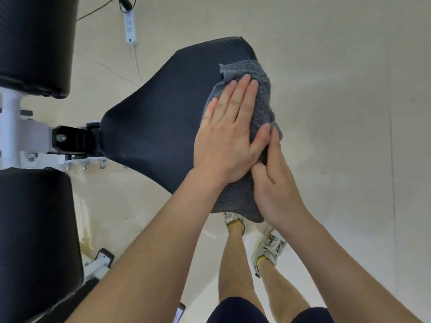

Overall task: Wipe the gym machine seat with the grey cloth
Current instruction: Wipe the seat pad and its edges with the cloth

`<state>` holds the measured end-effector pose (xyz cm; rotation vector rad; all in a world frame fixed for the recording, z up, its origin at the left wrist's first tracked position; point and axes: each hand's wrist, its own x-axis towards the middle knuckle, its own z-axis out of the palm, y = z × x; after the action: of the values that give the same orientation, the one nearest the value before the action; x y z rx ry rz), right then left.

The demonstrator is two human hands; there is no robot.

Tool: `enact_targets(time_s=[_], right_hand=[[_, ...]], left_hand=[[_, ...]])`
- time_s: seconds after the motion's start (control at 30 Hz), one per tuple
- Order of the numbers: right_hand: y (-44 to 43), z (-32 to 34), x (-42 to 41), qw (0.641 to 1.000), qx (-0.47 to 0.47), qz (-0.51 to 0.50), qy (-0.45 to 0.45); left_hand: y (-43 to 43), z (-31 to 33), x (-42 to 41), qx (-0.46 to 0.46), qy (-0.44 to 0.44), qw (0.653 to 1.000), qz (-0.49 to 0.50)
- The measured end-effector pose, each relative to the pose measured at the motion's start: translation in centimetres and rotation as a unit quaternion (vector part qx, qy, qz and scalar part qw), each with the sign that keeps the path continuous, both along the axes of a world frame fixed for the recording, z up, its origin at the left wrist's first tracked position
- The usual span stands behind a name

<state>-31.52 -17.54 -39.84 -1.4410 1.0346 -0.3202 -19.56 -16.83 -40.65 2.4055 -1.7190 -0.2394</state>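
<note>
The black padded gym machine seat [158, 117] fills the middle of the head view. A grey cloth [261, 96] is draped over its right edge and hangs down past the near corner. My left hand [228, 131] lies flat on the cloth with straight fingers, pressing it onto the seat. My right hand [275, 183] rests against the cloth at the seat's right edge, its fingers extended along the fabric next to my left thumb. The cloth under both hands is hidden.
Two black back pads [35, 43] [35, 241] stand at the left on a white metal frame [21, 127] with bolts. A white power strip [130, 26] and cables lie on the pale floor behind the seat. My legs and white shoes [268, 248] stand below the seat.
</note>
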Motion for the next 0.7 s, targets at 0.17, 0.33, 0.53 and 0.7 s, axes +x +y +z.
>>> enact_targets(time_s=[0.17,0.33,0.53,0.7], right_hand=[[-3.0,-0.8,3.0,0.996,-0.079,-0.006,0.037],[-5.7,-0.7,5.8,0.981,-0.156,-0.004,0.116],[-9.3,-0.2,9.6,0.948,-0.251,0.006,0.194],[-11.3,-0.2,12.5,0.893,-0.329,0.029,0.306]], left_hand=[[-3.2,-0.4,2.6,-0.031,0.005,1.0,0.002],[-6.2,-0.7,5.3,-0.05,0.005,0.999,0.013],[-9.9,-0.6,9.2,-0.031,-0.007,0.999,0.034],[-11.0,-0.4,12.3,0.01,0.021,0.998,0.064]])
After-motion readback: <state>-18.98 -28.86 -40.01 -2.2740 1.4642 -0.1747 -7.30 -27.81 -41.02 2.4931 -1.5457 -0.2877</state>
